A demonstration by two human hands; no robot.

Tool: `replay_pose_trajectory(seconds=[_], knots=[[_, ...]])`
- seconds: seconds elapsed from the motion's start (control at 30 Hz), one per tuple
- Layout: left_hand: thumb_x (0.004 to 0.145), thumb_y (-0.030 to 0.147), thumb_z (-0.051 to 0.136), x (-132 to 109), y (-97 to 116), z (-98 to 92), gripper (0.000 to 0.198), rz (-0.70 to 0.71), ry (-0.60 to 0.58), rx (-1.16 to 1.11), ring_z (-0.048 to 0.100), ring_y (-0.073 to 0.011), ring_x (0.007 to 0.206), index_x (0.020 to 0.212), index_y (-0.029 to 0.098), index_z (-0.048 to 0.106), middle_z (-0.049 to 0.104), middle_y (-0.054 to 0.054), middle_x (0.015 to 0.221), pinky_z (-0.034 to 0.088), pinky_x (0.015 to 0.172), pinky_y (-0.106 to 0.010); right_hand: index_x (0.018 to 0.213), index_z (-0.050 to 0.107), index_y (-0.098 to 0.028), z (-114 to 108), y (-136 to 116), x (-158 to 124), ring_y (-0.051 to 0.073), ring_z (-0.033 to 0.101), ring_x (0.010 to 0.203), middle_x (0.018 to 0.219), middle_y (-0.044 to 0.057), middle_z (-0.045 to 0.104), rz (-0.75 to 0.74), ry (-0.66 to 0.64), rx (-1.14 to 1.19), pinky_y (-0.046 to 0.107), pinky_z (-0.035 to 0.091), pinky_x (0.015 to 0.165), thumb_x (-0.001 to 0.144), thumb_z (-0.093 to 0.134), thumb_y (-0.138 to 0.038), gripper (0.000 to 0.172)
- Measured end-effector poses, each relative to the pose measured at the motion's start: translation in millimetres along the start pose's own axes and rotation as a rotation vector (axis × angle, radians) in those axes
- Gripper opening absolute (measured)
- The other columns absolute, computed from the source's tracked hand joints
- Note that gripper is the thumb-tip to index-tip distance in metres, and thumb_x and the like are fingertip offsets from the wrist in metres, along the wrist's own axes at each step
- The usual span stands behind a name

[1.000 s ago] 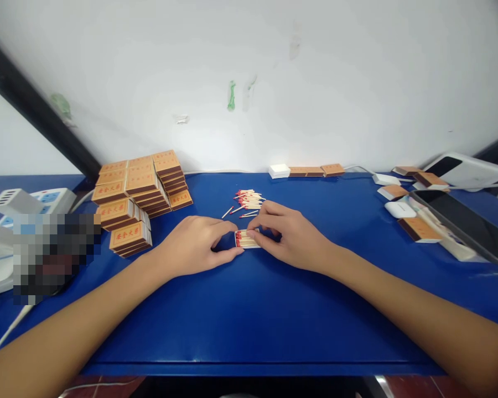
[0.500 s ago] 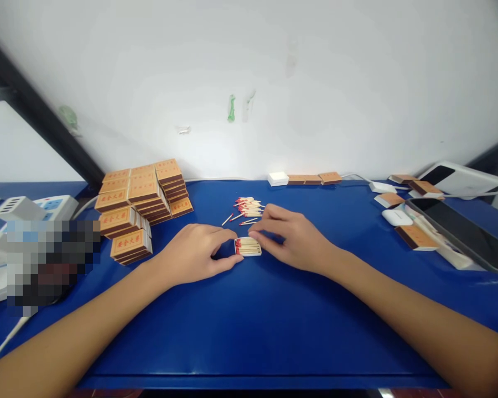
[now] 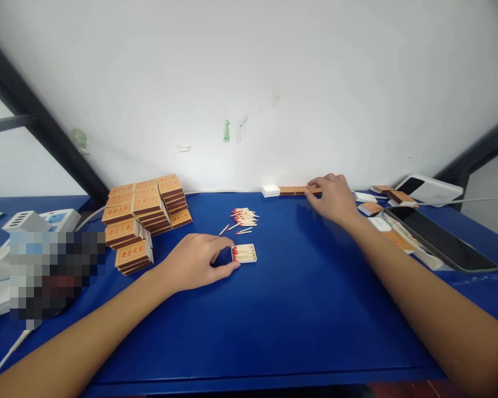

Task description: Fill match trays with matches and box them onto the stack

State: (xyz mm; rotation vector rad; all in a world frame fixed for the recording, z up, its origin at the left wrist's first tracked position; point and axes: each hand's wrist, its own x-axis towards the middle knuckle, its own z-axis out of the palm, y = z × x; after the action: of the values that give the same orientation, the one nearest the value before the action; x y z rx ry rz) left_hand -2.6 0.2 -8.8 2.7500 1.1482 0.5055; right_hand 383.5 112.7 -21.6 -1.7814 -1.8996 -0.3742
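Observation:
A small white matchbox tray (image 3: 244, 253) filled with red-tipped matches lies on the blue table (image 3: 294, 320). My left hand (image 3: 197, 261) pinches its left end between thumb and forefinger. My right hand (image 3: 334, 196) is stretched to the back of the table by the wall. Its bent fingers close over the right end of a row of orange matchbox sleeves (image 3: 292, 190). A loose heap of matches (image 3: 243, 216) lies just beyond the tray.
Stacks of orange matchboxes (image 3: 143, 213) stand at the left. An empty white tray (image 3: 270, 190) sits left of the sleeves. At the right lie more sleeves and trays (image 3: 371, 208), a dark phone (image 3: 437, 239) and a white power bank (image 3: 429, 190). A power strip (image 3: 45, 220) is far left.
My right hand left the filled tray and reached back right to the row of sleeves by the wall. My left hand stayed on the tray. The camera tilted up slightly.

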Motion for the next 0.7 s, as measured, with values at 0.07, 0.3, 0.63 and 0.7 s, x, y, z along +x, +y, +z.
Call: replay_pose_trajectory(seconds=[0.07,0.3,0.63,0.7], knots=[[0.095,0.045,0.069,-0.1,-0.4,0.1,0.031,-0.010,0.012,-0.005,0.058,-0.0132,0.059,0.116,0.023,0.073,0.063,0.004,0.069,0.036,0.057,-0.027,0.110,0.075,-0.014,-1.6,12.9,4.9,0.037,0.061,0.110,0.107,0.019,0.072,0.114,-0.003,-0.028,0.048,0.048,0.097,0.091,0.059,-0.033,0.032],[0.095,0.045,0.068,-0.3,-0.8,2.0,0.028,-0.006,0.107,-0.020,0.057,-0.0122,0.058,0.111,0.023,0.073,0.061,0.005,0.065,0.036,0.056,-0.027,0.099,0.080,-0.017,-5.8,19.6,12.4,0.035,0.071,0.099,0.103,0.020,0.078,0.558,-0.164,-0.018,0.042,0.051,0.082,0.093,0.064,-0.049,0.037],[0.093,0.043,0.070,2.8,-3.2,0.8,0.027,-0.027,0.195,-0.009,0.056,-0.0137,0.063,0.109,0.022,0.073,0.059,0.004,0.066,0.041,0.062,-0.028,0.101,0.082,-0.017,5.9,18.8,14.0,0.035,0.072,0.095,0.098,0.019,0.079,0.629,-0.213,0.046,0.041,0.051,0.079,0.090,0.068,-0.056,0.043],[0.094,0.042,0.070,3.2,-3.4,0.3,0.027,-0.021,0.205,-0.008,0.057,-0.0143,0.066,0.109,0.021,0.073,0.059,0.004,0.068,0.043,0.064,-0.029,0.104,0.080,-0.016,6.7,18.7,14.9,0.035,0.071,0.098,0.101,0.020,0.078,0.636,-0.223,0.055,0.042,0.051,0.081,0.089,0.069,-0.058,0.047]])
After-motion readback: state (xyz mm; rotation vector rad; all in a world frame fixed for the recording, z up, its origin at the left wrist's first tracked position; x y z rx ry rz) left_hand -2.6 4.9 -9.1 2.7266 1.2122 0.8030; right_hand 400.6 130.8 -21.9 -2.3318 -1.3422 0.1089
